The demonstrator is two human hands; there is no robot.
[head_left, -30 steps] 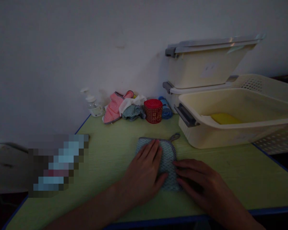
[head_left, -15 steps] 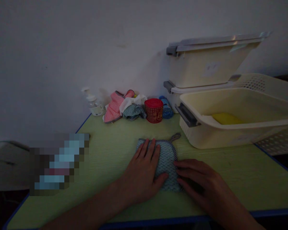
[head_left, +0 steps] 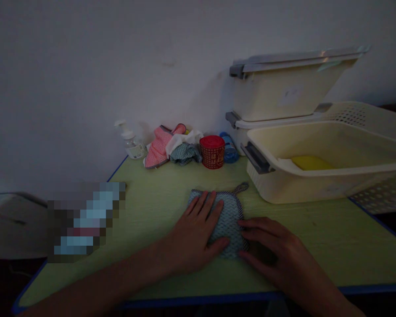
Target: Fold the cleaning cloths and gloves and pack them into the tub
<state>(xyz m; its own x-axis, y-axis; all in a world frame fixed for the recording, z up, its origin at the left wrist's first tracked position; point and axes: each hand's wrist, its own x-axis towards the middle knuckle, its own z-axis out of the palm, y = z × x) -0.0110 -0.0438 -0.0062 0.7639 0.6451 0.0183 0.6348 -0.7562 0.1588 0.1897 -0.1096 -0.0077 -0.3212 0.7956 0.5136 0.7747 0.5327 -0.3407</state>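
A folded blue-grey cleaning cloth [head_left: 230,224] with a checkered border and a hanging loop lies on the green table [head_left: 145,211]. Flat across its left part rests my left hand [head_left: 198,235], fingers stretched out and slightly spread. My right hand [head_left: 277,251] touches the cloth's right edge with its fingertips; its fingers are apart and curved, with the thumb near the lower right corner. Part of the cloth is hidden under the left hand.
Along the wall stand a pump bottle [head_left: 133,145], a crumpled pink cloth [head_left: 158,147], another blue-grey cloth [head_left: 185,153], a red roll [head_left: 212,152] and a blue roll [head_left: 230,149]. A cream bin [head_left: 284,187] holds something yellow [head_left: 312,163]. Stacked lidded boxes [head_left: 277,97] stand behind. A pixelated patch covers something at left.
My right thumb has shifted slightly left onto the cloth's lower right corner. The left hand stays nearly in place, and the view has moved a little.
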